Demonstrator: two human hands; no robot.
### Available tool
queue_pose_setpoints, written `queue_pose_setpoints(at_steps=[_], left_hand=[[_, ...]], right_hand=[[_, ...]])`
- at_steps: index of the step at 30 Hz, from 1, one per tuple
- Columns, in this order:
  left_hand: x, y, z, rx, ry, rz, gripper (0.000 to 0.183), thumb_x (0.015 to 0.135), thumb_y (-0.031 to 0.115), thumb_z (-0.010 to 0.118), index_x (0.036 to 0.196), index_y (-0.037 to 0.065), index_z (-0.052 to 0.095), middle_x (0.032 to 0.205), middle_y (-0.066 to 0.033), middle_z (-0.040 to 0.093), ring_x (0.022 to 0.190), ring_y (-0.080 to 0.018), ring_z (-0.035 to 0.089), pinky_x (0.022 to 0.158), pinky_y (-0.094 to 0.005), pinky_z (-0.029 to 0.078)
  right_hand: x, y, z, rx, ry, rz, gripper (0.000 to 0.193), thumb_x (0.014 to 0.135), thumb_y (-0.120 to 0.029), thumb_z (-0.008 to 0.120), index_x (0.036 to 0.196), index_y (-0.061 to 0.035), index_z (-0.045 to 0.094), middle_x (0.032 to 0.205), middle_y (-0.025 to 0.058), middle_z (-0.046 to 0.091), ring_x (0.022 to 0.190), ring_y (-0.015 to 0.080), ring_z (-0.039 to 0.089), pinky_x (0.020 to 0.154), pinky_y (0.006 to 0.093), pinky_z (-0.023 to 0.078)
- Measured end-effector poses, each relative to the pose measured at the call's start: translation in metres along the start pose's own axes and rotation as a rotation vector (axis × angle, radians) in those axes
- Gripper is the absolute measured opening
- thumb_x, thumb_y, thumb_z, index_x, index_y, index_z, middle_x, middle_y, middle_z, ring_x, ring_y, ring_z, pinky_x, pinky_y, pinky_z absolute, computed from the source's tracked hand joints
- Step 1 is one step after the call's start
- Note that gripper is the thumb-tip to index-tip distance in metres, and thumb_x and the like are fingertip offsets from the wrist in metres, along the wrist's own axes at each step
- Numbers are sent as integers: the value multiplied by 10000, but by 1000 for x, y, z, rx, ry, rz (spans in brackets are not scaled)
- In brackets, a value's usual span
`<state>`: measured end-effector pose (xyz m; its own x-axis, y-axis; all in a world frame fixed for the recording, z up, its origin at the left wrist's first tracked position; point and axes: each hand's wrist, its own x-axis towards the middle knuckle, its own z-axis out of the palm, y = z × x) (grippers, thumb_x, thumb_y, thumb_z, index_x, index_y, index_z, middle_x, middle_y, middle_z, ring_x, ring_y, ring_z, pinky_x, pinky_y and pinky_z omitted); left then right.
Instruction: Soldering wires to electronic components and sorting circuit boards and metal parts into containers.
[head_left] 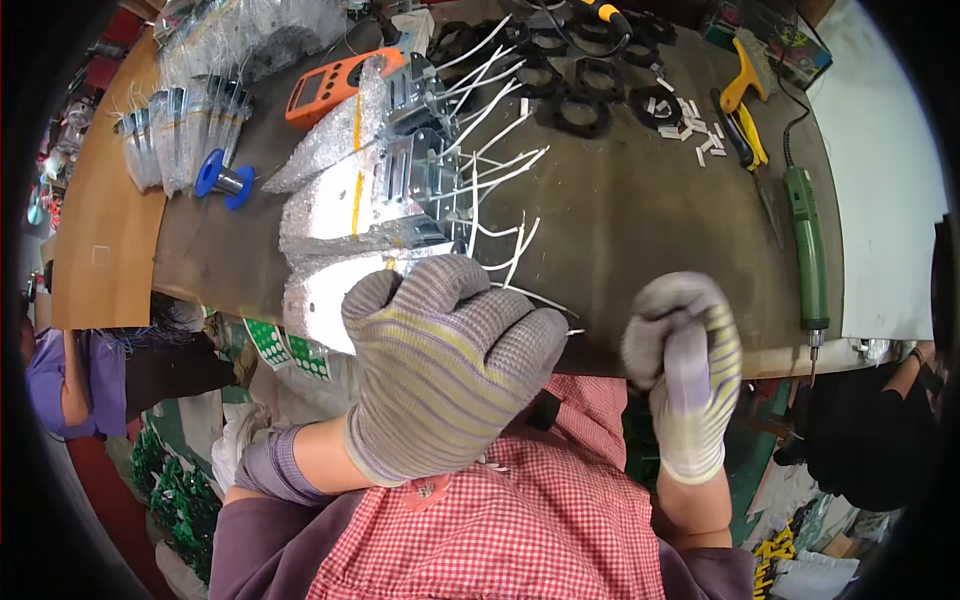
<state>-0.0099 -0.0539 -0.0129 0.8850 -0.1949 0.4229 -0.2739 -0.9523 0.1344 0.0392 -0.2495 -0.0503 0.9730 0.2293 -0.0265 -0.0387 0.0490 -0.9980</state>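
My left hand (450,360), in a striped knit glove, is closed at the wire end of the nearest bubble-wrapped metal part (325,300). A white wire (574,332) pokes out past its fingers on the right. My right hand (690,370), gloved alike, hovers at the table's front edge, apart from the left. Its fingers are curled together and somewhat blurred; anything inside them is hidden. Two more bubble-wrapped parts, a middle one (335,205) and a farther one (330,150), lie beyond my left hand, their white wires (500,180) pointing right.
A blue spool (236,182) and wrapped bundles (190,130) lie left. Behind are an orange meter (335,85) and black rings (580,110). White tubes (690,125), yellow-handled pliers (750,135), a yellow-handled brush (742,80) and a green corded screwdriver (808,245) are right. Other people sit at both sides.
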Motion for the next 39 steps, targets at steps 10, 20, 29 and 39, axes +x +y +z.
queue_pose_setpoints(at_steps=[10, 20, 29, 39], left_hand=[[6, -3, -6, -13, 13, 7, 201, 608, 226, 764, 799, 185, 719, 729, 36, 636, 728, -233, 562, 625, -366, 450], [1, -5, -3, -85, 29, 11, 197, 606, 199, 762, 793, 158, 715, 744, 20, 657, 699, -228, 566, 636, -356, 467], [-1, -1, -10, 36, 141, 51, 224, 643, 213, 779, 842, 147, 700, 793, 27, 650, 711, -196, 572, 675, -351, 461], [13, -18, -27, -76, 210, -67, 270, 643, 149, 814, 882, 134, 688, 740, -24, 532, 698, -217, 501, 652, -362, 379]], right_hand=[[-23, 6, 31, 166, -233, 267, 310, 1004, -308, 513, 1075, -13, 575, 750, -2, 522, 637, 51, 458, 578, 207, 420], [-21, 5, 34, 154, -175, 184, 259, 991, -268, 563, 1044, -17, 599, 773, -13, 553, 651, 52, 466, 579, 214, 408], [-12, -2, 24, 171, -142, 204, 308, 994, -307, 560, 1063, -9, 593, 759, -14, 544, 625, 42, 432, 576, 198, 382], [17, -29, 19, 113, -262, 137, 303, 981, -243, 508, 1048, 34, 611, 756, 4, 542, 660, 53, 431, 619, 205, 378]])
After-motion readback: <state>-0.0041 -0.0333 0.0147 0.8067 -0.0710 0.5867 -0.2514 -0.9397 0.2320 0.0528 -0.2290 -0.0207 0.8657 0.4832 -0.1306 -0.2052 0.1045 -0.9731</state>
